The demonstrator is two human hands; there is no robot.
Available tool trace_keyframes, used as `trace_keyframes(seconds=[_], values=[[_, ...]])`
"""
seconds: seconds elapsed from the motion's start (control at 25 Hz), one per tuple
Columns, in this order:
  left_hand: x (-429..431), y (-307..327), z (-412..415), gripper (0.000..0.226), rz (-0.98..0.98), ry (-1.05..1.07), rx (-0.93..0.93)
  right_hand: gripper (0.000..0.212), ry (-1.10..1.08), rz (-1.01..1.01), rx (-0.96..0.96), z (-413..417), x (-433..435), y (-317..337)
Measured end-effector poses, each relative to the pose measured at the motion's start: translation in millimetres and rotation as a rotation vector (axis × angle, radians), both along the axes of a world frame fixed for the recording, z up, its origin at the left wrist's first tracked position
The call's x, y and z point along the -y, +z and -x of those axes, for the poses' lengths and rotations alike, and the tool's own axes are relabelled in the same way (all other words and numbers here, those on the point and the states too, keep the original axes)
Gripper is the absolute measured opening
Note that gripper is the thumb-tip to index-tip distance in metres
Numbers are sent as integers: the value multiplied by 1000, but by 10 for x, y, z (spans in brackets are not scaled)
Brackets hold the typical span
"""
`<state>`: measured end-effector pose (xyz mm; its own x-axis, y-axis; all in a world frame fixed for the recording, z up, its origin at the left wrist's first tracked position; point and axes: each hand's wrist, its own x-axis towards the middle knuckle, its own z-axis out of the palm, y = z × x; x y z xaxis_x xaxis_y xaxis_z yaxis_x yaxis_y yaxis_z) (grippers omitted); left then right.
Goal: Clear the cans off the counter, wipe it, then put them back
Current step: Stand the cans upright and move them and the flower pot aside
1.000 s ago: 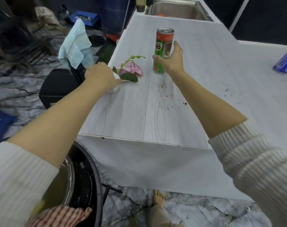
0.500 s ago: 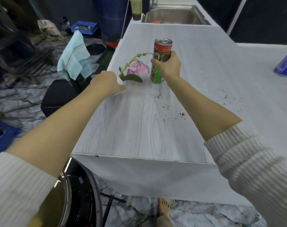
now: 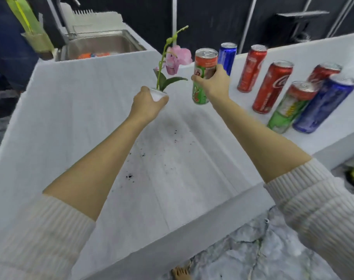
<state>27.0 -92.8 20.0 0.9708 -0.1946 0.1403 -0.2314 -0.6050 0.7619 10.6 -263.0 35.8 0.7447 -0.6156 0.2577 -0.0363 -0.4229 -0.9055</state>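
My right hand (image 3: 214,83) grips a tall green and red can (image 3: 202,75) and holds it lifted above the white wood-grain counter (image 3: 87,118). My left hand (image 3: 147,105) is closed around a small white pot holding a pink orchid (image 3: 177,58), also raised off the counter. Dark crumbs (image 3: 143,154) are scattered on the counter below my forearms. Several more cans stand on the adjoining counter to the right: red cans (image 3: 272,88), blue cans (image 3: 325,104) and a green can (image 3: 291,107).
A steel sink (image 3: 103,45) lies at the far end of the counter, with a faucet behind it. A green plant in a pot (image 3: 33,33) stands at the back left. Marble floor and a bare foot (image 3: 180,273) show below the counter's front edge.
Both hands have lifted their objects off the counter; the orchid now stands upright. My view has swung right, bringing the row of cans on the side counter into sight.
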Motion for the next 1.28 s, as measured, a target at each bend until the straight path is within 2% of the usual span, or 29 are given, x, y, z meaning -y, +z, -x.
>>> trace_keyframes(seconds=[0.16, 0.32, 0.6, 0.84, 1.04, 1.28], values=[[882, -140, -169, 53, 137, -163, -47, 53, -163, -4, -30, 95, 767, -109], [1571, -310, -328, 53, 175, -218, -59, 52, -239, -4, -49, 45, 1223, -224], [2236, -598, -707, 56, 166, -108, -2, 46, -255, 3, -40, -327, 1508, -383], [2333, -726, -827, 59, 93, -136, 12, 45, -266, -16, 27, -391, 1467, -526], [2142, -627, -841, 78, 32, -230, 13, 60, -267, -26, 17, -365, 1356, -555], [1313, -548, -721, 74, -19, -176, 50, 83, -328, -21, -76, -254, 997, -645]])
